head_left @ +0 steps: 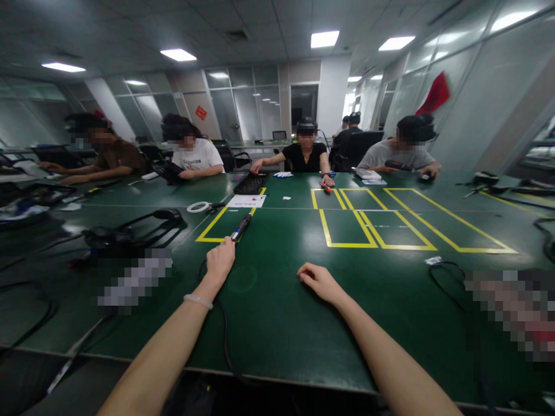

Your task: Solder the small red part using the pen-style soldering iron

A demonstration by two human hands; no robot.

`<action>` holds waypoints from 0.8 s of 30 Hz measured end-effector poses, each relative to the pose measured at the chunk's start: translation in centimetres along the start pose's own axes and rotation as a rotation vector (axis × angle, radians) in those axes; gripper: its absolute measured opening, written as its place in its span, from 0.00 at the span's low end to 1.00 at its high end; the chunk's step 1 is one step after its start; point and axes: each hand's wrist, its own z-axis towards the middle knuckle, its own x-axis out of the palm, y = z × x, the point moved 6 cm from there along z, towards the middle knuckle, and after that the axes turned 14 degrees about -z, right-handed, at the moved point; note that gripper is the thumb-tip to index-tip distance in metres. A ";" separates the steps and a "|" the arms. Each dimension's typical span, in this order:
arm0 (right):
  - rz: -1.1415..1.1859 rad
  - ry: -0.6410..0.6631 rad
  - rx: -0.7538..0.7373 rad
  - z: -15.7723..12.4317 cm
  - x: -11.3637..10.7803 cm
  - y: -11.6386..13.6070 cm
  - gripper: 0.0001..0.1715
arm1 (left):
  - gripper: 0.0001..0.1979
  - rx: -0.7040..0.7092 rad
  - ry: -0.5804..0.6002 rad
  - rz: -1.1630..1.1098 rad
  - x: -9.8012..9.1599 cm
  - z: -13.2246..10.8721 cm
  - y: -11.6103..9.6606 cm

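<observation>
One black tool (241,227) is grasped by the left hand (221,261) inside the near edge of the surface (277,329); the right hand (321,281) is free, loosely curled.

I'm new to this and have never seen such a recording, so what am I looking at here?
There is no machine arm here, just a person's own two bare hands. The single picture comes from a camera worn on that person's head, looking forward and down, so both forearms reach in from the bottom.

The left hand holds a dark, stick-like object. The right hand has its fingers curled; nothing shows in it.

On the green table are yellow tape outlines, a white printed sheet, a black tray and various cables. Other people sit around it, including one in black opposite.
</observation>
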 end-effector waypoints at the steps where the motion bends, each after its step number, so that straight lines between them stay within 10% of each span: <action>1: -0.002 0.001 0.000 0.0 0.0 0.0 0.07 | 0.22 -0.001 0.002 -0.005 0.0 -0.1 0.0; 13: -0.022 0.004 0.002 0.1 0.1 -0.2 0.08 | 0.18 -0.051 -0.096 -0.519 -2.6 0.0 -1.2; 18: 0.018 -0.009 -0.001 0.1 0.0 0.0 0.08 | 0.19 0.162 0.403 -1.287 -2.1 -2.1 -9.9; 24: 0.213 -0.047 0.006 0.2 0.1 -0.1 0.12 | 0.22 0.249 0.768 -1.532 -1.1 -6.6 -15.6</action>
